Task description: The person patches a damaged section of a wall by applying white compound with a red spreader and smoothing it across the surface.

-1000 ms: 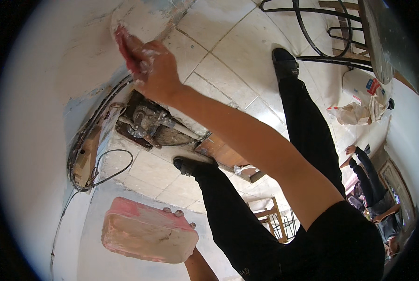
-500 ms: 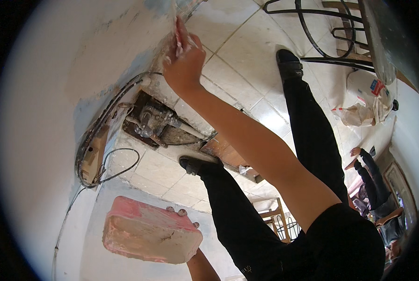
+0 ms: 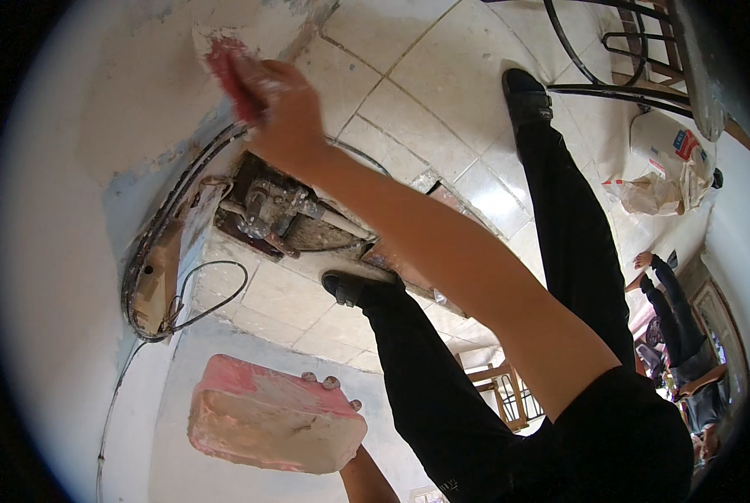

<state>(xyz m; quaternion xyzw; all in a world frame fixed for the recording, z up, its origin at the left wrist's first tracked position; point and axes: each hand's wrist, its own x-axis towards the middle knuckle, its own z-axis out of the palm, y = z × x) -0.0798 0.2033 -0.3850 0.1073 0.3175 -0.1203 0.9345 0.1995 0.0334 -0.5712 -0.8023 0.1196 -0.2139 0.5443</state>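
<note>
My left hand (image 3: 331, 383) grips a pink rectangular tub (image 3: 257, 369) smeared with off-white plaster. Only a few plaster-caked fingertips show over its edge; the tub hides most of that hand. At the upper left my right hand (image 3: 291, 105) is closed around a red putty spreader (image 3: 234, 75), blurred by motion. Its plaster-streaked blade is at the wall (image 3: 148, 92), where patches of beige filler meet blue paint. Whether the blade presses on the surface I cannot tell.
Below my right forearm, a floor pit (image 3: 282, 218) holds pipes and a valve. Black cables (image 3: 144, 251) run along the wall foot. My shoes (image 3: 526, 96) stand on tiles. A plastic bag (image 3: 656, 189) and metal-framed furniture (image 3: 635, 50) are at right; another person (image 3: 685, 335) is beyond.
My right hand with the spreader has swung left and slightly down along the wall, turning the red blade into view. The tub in my left hand has barely shifted.
</note>
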